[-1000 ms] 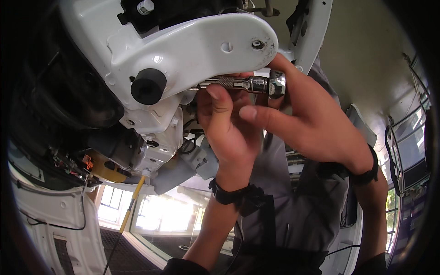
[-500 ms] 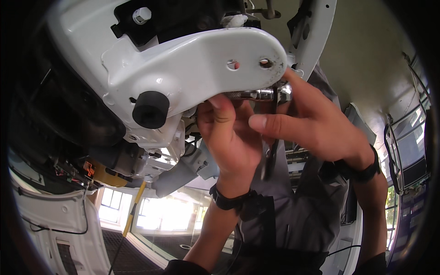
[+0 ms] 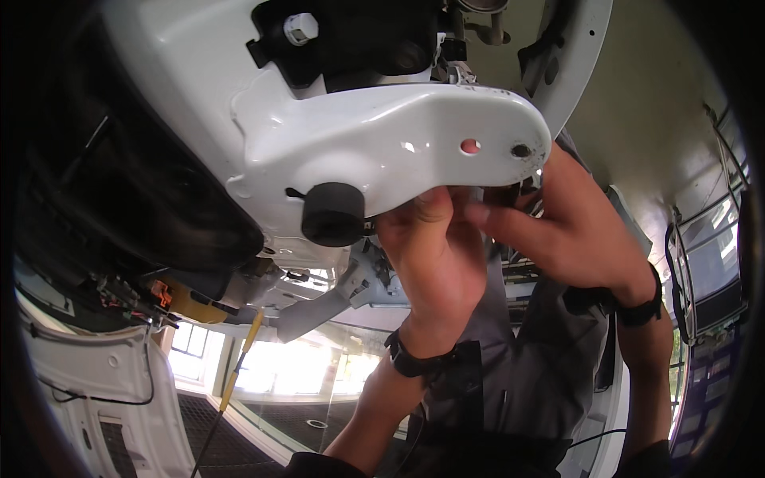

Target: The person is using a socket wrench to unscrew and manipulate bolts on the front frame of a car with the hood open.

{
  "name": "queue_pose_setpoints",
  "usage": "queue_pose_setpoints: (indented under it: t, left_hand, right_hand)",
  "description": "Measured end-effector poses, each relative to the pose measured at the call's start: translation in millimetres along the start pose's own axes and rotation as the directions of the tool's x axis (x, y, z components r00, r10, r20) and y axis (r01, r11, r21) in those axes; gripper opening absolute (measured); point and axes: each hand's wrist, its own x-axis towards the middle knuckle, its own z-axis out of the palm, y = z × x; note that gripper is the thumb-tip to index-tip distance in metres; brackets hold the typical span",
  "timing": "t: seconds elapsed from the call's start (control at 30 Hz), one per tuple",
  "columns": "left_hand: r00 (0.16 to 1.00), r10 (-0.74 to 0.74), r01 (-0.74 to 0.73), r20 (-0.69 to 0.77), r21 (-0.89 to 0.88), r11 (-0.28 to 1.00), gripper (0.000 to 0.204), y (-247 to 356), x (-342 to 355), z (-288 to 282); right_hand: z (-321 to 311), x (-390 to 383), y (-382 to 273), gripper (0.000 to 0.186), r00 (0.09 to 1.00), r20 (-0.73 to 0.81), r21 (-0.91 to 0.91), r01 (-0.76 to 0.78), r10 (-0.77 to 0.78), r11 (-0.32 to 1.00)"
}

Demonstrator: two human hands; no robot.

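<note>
A white painted metal bracket (image 3: 398, 143) of a vehicle body fills the upper middle, with a round black rubber stopper (image 3: 333, 213) on its underside and two small holes (image 3: 470, 146) near its right end. My left hand (image 3: 434, 255) reaches up just under the bracket's lower edge, fingers curled shut. Beside it, my right hand (image 3: 558, 231) has its fingers pointing left to meet the left hand. Both close on a metal socket tool that is now almost wholly hidden behind the bracket. Black bands sit on both wrists.
A black moulded part with a white cap (image 3: 301, 28) sits above the bracket. Dark bodywork with wiring and an orange connector (image 3: 159, 291) lies to the left. A thin yellow rod (image 3: 239, 358) hangs down. A white panel (image 3: 103, 382) is at the lower left, with bright windows behind.
The bracket has shifted right and down in the view and now covers the metal socket tool that showed between my fingers. Both hands stay together at its right end.
</note>
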Motion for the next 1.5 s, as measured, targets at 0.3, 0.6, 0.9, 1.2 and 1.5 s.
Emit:
queue_pose_setpoints:
  t: [0.3,0.6,0.9,1.2,1.5]
  left_hand:
    - [0.999,0.003,-0.006,-0.037,-0.096,0.995,0.025,-4,-4,7]
    - [1.000,0.027,-0.027,0.004,0.011,1.000,0.030,0,-4,-2]
    - [0.998,-0.059,0.058,-0.024,-0.055,0.997,0.021,-2,-7,-1]
    - [0.992,0.029,-0.024,-0.120,0.045,0.999,0.014,-7,-2,-4]
    - [0.995,-0.076,0.067,-0.067,-0.134,0.989,0.016,7,-9,2]
  right_hand:
    - [16,-6,21,0.044,0.991,-0.119,0.024,0.060,-0.056,0.998]
    - [17,-11,14,0.050,0.994,-0.054,0.246,-0.084,0.100,0.966]
    - [27,-10,28,0.044,0.975,-0.200,0.233,-0.051,0.099,0.971]
    - [3,1,12,0.021,0.949,0.179,0.431,-0.314,0.261,0.846]
    - [22,-5,24,0.027,0.974,-0.200,0.223,-0.064,0.110,0.973]
